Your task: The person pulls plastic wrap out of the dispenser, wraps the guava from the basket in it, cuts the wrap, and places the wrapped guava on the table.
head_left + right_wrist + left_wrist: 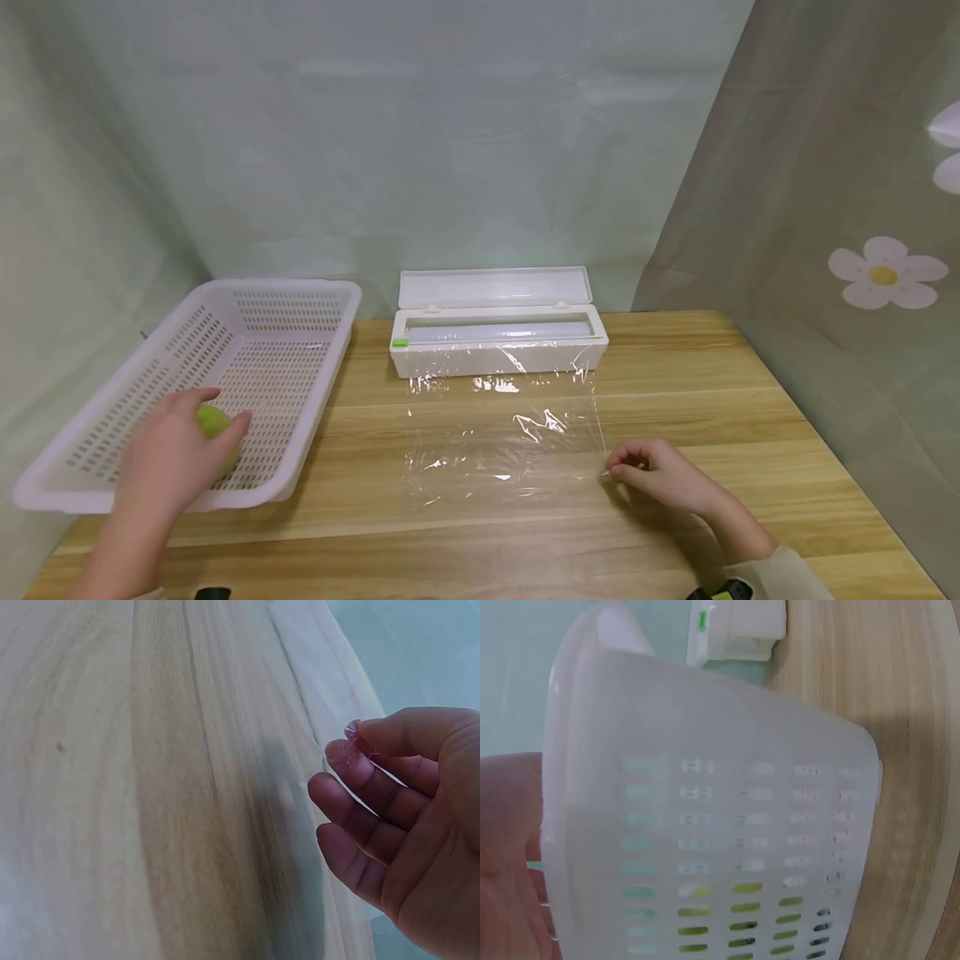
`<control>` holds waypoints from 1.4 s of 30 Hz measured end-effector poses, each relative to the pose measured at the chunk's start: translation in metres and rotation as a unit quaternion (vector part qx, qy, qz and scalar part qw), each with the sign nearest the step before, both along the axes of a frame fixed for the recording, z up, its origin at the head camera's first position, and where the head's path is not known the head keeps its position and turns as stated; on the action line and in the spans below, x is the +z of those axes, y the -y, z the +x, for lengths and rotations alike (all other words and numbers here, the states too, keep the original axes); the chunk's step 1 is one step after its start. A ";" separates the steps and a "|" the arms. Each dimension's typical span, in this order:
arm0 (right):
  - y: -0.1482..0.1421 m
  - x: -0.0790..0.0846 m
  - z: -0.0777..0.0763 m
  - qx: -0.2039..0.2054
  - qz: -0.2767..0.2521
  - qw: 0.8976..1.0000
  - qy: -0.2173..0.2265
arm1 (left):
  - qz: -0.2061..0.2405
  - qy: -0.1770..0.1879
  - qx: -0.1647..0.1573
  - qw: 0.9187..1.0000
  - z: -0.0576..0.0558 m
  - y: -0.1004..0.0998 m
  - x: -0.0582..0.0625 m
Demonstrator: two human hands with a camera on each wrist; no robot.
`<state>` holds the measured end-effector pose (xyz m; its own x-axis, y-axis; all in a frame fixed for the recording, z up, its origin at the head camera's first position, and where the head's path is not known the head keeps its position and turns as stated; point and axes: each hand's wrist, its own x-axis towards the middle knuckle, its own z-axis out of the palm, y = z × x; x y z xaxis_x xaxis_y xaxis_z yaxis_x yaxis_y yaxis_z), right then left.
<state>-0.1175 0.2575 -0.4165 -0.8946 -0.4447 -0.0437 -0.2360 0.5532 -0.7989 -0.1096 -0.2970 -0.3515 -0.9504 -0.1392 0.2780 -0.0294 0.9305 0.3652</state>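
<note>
My left hand (168, 450) reaches over the near rim into a white slotted plastic basket (318, 417). Its thumb and fingers curl round a smooth yellow-green fruit (212, 421), mostly hidden by the hand; in the left wrist view the fruit's colour shows through the basket slots. My right hand (663, 473), low over the table, pinches the near right corner of a sheet of clear plastic wrap (502, 450) between thumb and forefinger. The gathered film shows at the fingertips in the right wrist view. From there the sheet runs back to a white wrap dispenser (498, 360).
The dispenser's hinged lid (495, 288) stands up at the back, and a roll lies inside. A green slider (400, 342) sits at its left end. Pale curtains (450, 150) enclose the wooden table (675, 375) behind and at the sides.
</note>
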 end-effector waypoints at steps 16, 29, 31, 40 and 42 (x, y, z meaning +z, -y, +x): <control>-0.001 -0.001 0.000 -0.001 0.003 1.000 -0.007 | -0.004 0.123 0.051 0.991 -0.011 0.027 -0.006; -0.001 -0.002 0.001 -0.002 0.003 1.000 -0.008 | 0.001 0.196 0.077 0.978 -0.017 0.039 -0.008; -0.001 -0.001 0.001 -0.002 0.002 1.000 -0.007 | 0.001 0.202 0.078 0.976 -0.017 0.040 -0.009; -0.001 -0.001 0.001 -0.004 0.003 1.000 -0.006 | -0.003 0.229 0.085 0.970 -0.021 0.042 -0.007; -0.001 -0.002 0.001 -0.004 0.004 1.000 -0.005 | 0.000 0.238 0.086 0.968 -0.022 0.042 -0.008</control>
